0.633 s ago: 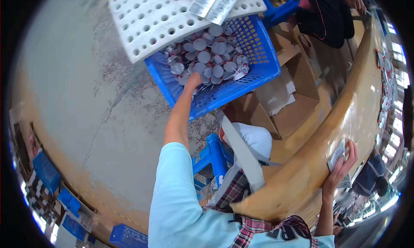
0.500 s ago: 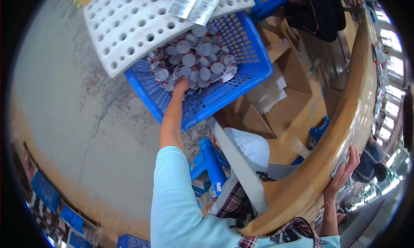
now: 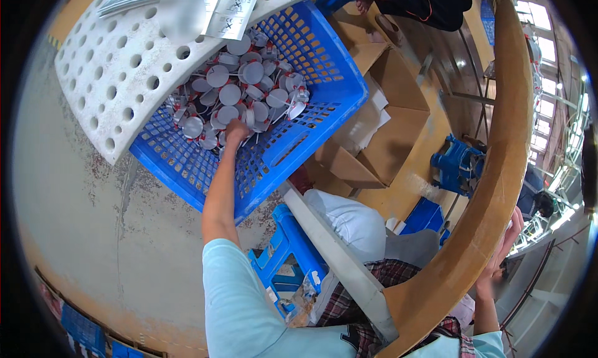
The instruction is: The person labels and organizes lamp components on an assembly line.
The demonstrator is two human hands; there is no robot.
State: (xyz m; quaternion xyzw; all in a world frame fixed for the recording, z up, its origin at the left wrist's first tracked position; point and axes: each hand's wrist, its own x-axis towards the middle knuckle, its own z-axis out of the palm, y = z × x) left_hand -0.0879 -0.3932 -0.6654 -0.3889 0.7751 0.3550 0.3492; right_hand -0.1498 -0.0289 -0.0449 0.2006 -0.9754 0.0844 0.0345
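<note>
My left hand reaches down into a blue plastic basket and touches a heap of round grey-white discs with red bits and thin white leads. Its fingers are mostly hidden among the discs, so what they grip cannot be seen. At the far right, my right hand is raised beside the curved brown table edge. Its fingers are bent around something pale that I cannot make out, partly behind that edge.
A white foam board with round holes covers the basket's far left corner, with silvery printed sheets on it. An open cardboard box stands right of the basket. Below are a blue stool and a grey table leg. Another person's dark-clothed leg shows beyond.
The view has shifted, and the basket, board and box appear lower and farther left. My left hand stays among the discs. My right hand appears lower, with its fingers more hidden by the table edge.
</note>
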